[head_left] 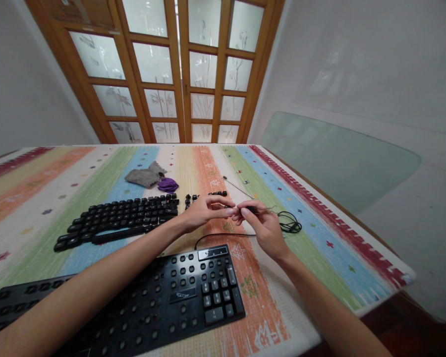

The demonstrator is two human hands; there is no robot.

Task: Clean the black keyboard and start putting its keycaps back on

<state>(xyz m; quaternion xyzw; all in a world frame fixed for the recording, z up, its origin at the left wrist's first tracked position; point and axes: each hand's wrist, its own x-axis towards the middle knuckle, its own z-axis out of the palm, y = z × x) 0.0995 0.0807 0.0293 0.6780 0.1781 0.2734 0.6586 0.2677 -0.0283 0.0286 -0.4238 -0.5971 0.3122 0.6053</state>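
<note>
My left hand [210,210] is closed in a pinch, with a small dark piece, perhaps a keycap, barely showing between its fingertips. Close beside it, my right hand [265,230] grips a small black tool [250,209] with thin wire-like strands sticking out behind it. The fingertips of both hands nearly meet above the table. Below them lies a black keyboard [163,292] with most keycaps off and its number pad keys still on. Loose black keycaps [124,215] are laid out in rows beyond my left forearm, and a few more sit behind my left hand.
A purple cloth [168,185] and a grey cloth [144,176] lie toward the back. A thin rod [240,188] with a dark tip rests behind my hands. The keyboard's coiled cable [290,223] is at the right. A striped tablecloth [330,267] covers the table.
</note>
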